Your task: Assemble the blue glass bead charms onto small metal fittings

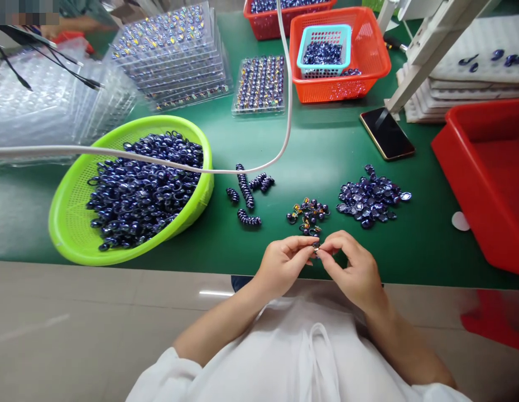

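Note:
My left hand (282, 262) and my right hand (354, 268) meet at the table's front edge, both pinching one small dark, shiny piece (316, 246) between their fingertips. Its details are mostly covered by the fingers. Just beyond them lies a small pile of dark pieces with amber parts (308, 212). To the right of that pile is a heap of flat, dark blue shiny pieces (368, 196). Short rows of dark ring-like pieces (245, 187) lie to the left. A green basket (61, 215) full of dark looped pieces stands farther left.
Stacked clear trays (188, 67) and a single filled tray (259, 85) stand at the back. An orange basket (379, 53) holds a turquoise one (347, 50). A phone (387, 133) and red bin (481, 184) are right. A white cable (159, 162) hangs across the view.

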Demonstrator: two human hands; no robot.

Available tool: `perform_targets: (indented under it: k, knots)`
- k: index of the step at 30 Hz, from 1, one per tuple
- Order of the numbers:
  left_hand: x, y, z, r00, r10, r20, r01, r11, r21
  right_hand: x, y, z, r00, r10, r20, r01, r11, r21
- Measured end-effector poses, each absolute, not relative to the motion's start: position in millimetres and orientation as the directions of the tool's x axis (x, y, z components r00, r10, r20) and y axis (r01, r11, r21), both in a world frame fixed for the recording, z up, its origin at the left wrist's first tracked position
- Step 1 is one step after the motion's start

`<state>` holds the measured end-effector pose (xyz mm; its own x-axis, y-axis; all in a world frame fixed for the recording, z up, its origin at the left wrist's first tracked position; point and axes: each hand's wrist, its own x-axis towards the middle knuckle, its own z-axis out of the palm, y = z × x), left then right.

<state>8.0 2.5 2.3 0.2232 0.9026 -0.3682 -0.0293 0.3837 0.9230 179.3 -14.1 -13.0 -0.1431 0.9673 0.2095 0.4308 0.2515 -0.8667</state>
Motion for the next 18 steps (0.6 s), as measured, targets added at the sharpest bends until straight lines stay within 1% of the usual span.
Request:
perform_targets:
  k: [4,7,10,14,16,18]
  knots:
    - [5.4,-3.2,-6.3,0.230,0.940,-0.252,0.059,0.245,0.968,183.9,-11.4,-10.4,-0.110,0.994,0.003,0.349,0.041,-0.936]
    - [4.9,-4.5,-11.4,0.213,0.957,-0.196,0.100,0.179,0.979,186.9,-8.3,-10.0,-0.108,0.988,-0.113,0.279,-0.079,-0.957]
    - [5.2,-3.6,-11.5,0.205,0.954,-0.217,0.094,0.201,0.975,189.1,-6.4,-11.6,-0.126,0.975,-0.184,0.230,-0.152,-0.961]
    - [4.8,-1.3,-6.2,0.220,0.943,-0.248,0.059,0.241,0.969,191.5,-5.3,-13.3,-0.153,0.960,-0.236,0.186,-0.206,-0.961]
    - [4.1,0.2,-2.3,0.250,0.928,-0.276,0.024,0.279,0.960,191.9,-5.3,-12.3,-0.183,0.951,-0.251,0.172,-0.220,-0.960]
    - [3.3,2.1,1.5,0.269,0.911,-0.312,-0.018,0.329,0.944,191.6,-6.1,-10.4,-0.207,0.949,-0.237,0.182,-0.201,-0.963]
